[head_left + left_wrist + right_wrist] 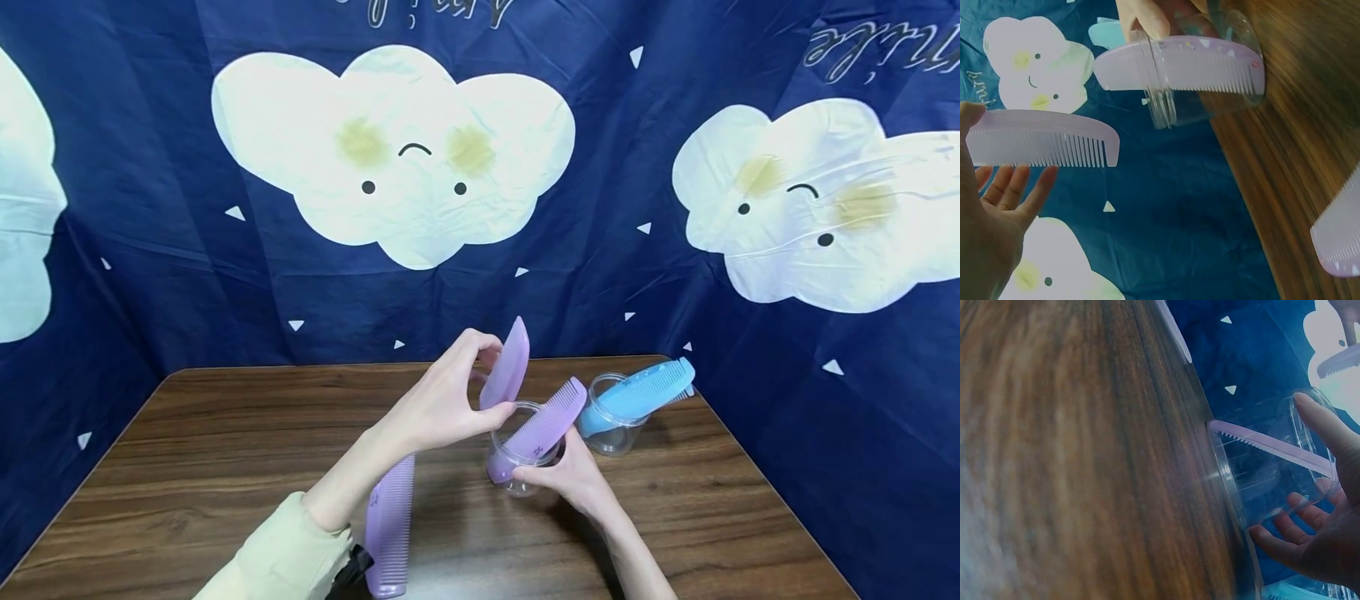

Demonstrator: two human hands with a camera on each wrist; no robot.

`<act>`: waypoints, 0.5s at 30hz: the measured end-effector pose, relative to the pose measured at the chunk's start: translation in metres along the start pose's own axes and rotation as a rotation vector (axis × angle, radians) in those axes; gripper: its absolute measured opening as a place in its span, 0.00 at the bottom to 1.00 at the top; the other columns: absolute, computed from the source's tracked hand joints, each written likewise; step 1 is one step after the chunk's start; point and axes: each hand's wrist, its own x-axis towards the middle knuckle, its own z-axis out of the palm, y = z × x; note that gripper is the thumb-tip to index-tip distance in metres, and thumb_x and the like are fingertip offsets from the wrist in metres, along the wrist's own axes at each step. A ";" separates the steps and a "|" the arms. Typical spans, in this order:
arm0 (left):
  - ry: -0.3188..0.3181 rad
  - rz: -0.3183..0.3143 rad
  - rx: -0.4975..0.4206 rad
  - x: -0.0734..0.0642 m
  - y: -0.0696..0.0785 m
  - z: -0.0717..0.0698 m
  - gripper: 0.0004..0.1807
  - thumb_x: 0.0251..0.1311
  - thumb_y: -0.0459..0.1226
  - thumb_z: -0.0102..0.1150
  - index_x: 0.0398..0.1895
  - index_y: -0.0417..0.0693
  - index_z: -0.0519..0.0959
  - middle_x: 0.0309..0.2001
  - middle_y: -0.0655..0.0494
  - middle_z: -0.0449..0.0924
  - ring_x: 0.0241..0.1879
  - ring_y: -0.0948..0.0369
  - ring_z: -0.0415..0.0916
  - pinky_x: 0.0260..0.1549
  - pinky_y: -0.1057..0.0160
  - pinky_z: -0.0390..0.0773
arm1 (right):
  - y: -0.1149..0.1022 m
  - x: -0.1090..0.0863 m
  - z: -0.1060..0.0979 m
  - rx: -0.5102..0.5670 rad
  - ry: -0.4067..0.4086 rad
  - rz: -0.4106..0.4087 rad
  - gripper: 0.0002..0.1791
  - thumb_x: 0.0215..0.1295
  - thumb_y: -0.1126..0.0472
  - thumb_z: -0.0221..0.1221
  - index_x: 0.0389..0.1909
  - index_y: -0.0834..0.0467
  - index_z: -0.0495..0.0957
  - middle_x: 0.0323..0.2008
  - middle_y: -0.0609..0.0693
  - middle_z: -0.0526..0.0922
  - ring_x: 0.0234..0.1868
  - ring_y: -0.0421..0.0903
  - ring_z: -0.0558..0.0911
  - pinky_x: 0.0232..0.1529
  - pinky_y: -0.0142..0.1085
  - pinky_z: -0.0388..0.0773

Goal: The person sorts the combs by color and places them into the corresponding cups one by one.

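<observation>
Purple comb (507, 367): raised near the rim of the nearer clear plastic cup, not inside it, narrow end up; held lengthwise, perhaps so its lower end clears the rim.
Left hand (442, 396): pinches that comb toward its upper end, thumb by the spine and fingers by the teeth, leaving the lower end free.
Nearer clear plastic cup (520, 490): stands on the table, mouth up.
Right hand (572, 477): grips this cup by its side near the rim, probably to steady it.
Cupped purple comb (551, 421): leans across the nearer cup and pokes out, being longer than the cup is deep.
Loose purple comb (390, 533): lies on the table beside the left forearm.
Farther clear plastic cup (615, 442): holds a slanting blue comb (637, 392), apparently keeping colours apart.
Wood-grain table (247, 467): bears everything, before a navy cloud-print backdrop (615, 275).
</observation>
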 end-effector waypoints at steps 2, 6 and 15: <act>0.009 -0.012 -0.028 0.001 0.001 0.003 0.35 0.54 0.39 0.75 0.62 0.47 0.66 0.54 0.55 0.72 0.52 0.60 0.79 0.52 0.61 0.85 | 0.001 0.000 0.000 -0.004 0.001 0.002 0.47 0.44 0.62 0.81 0.67 0.57 0.68 0.55 0.55 0.82 0.55 0.44 0.80 0.59 0.33 0.75; 0.034 -0.033 -0.090 0.004 0.001 0.009 0.35 0.55 0.38 0.74 0.63 0.48 0.66 0.54 0.55 0.72 0.51 0.60 0.79 0.50 0.60 0.87 | 0.002 0.000 0.000 -0.017 -0.007 -0.010 0.46 0.45 0.60 0.81 0.66 0.55 0.69 0.55 0.56 0.83 0.55 0.46 0.81 0.58 0.33 0.76; 0.081 -0.063 -0.194 0.007 -0.002 0.026 0.33 0.56 0.37 0.73 0.63 0.48 0.66 0.54 0.52 0.72 0.51 0.58 0.78 0.48 0.60 0.87 | 0.005 0.001 -0.001 -0.024 -0.013 -0.040 0.49 0.45 0.60 0.81 0.69 0.51 0.67 0.59 0.54 0.82 0.59 0.47 0.79 0.61 0.34 0.74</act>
